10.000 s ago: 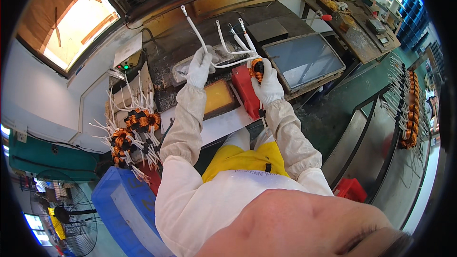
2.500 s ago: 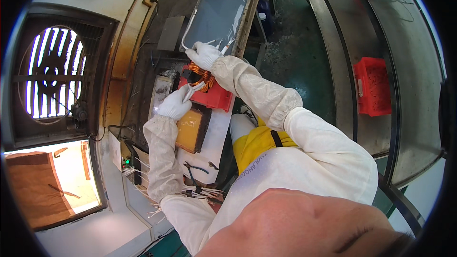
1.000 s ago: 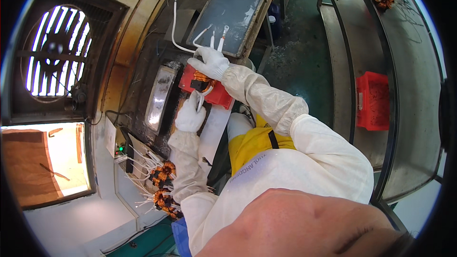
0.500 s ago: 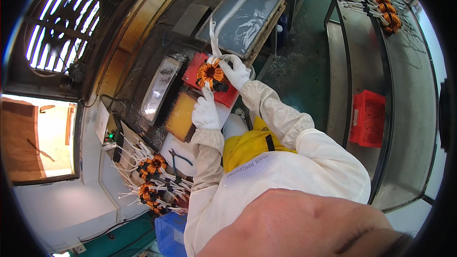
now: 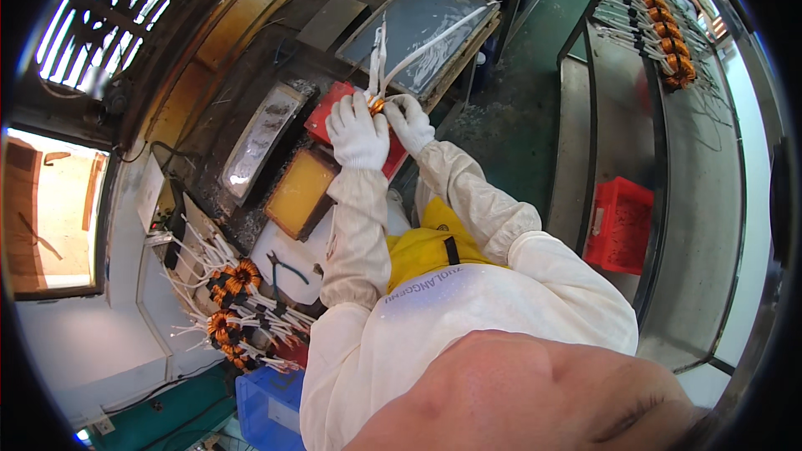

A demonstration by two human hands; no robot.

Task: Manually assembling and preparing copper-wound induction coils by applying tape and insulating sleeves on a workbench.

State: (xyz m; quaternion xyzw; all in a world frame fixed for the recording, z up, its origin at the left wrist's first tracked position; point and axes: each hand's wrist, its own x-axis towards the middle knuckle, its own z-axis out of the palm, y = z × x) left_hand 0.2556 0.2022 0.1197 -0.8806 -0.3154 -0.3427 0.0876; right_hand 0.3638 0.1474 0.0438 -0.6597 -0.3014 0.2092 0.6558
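Observation:
My left hand [image 5: 359, 134], in a white knitted glove, is closed over a toroidal coil [image 5: 377, 106] wound with orange copper wire. Most of the coil is hidden behind the fingers. From the other side, my right hand [image 5: 409, 124], gloved too, grips the coil with bent fingers. White sleeved leads [image 5: 380, 58] stick up from it, one slanting off to the right. Both hands are over a red box [image 5: 319, 121]. Beside it are a yellow block [image 5: 301, 188] in a dark frame and a long metal trough [image 5: 263, 150] with a shiny silvery surface.
A grey-topped tray [image 5: 409, 38] lies beyond my hands. Pliers [image 5: 284, 267] lie near my left forearm, beside a heap of similar coils [image 5: 242, 274]. A blue crate [image 5: 269, 405] stands below. At right, a bench [image 5: 697, 225] carries a row of coils [image 5: 668, 29]; a red basket [image 5: 620, 225] is beneath.
My left hand has gone from pointing at the coil's lower edge to covering it. The coil's face is now hidden, and one lead has spread to the right. The whole view has shifted slightly.

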